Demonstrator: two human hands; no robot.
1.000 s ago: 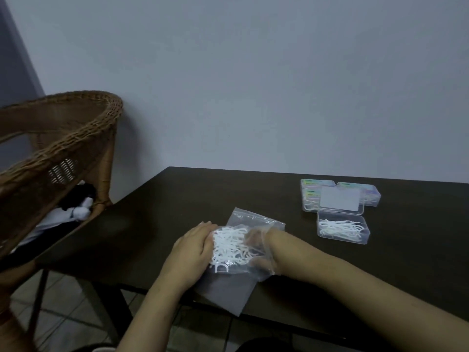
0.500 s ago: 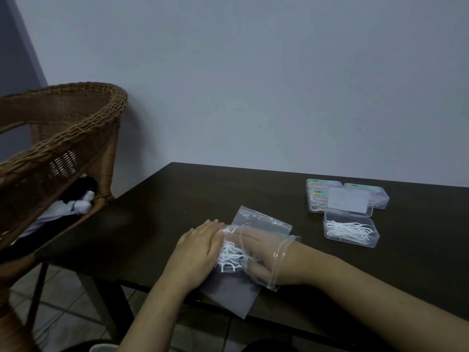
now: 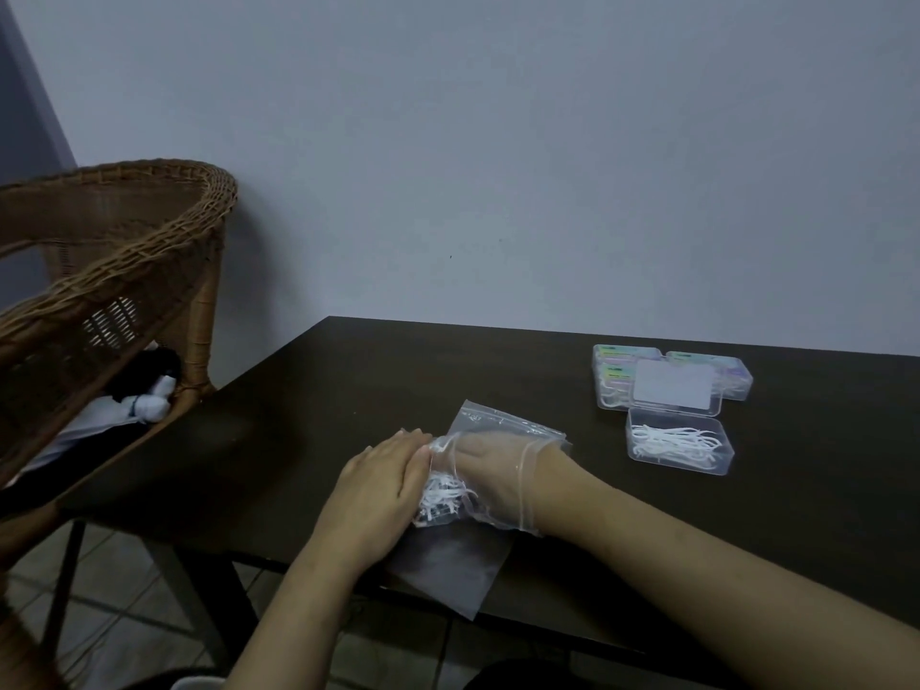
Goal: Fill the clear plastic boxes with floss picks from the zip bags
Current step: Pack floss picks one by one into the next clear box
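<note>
A clear zip bag (image 3: 503,425) lies near the front of the dark table (image 3: 348,390). My right hand (image 3: 490,473) is deep inside it up to the wrist, closed over a bunch of white floss picks (image 3: 443,495). From the left, my left hand (image 3: 378,490) presses on the closed end of the bag and holds it down. An open clear plastic box (image 3: 679,448) with white floss picks in it sits to the right, its lid (image 3: 674,385) tipped back.
Closed clear boxes (image 3: 617,361) with pale labels stand behind the open one. A flat empty bag (image 3: 448,575) lies under my hands at the table's front edge. A wicker chair (image 3: 114,271) holding dark and white cloth stands at the left.
My right hand has gone further into the zip bag, from the fingers to the wrist. The spread picks are now bunched against my left hand. The view shifted slightly.
</note>
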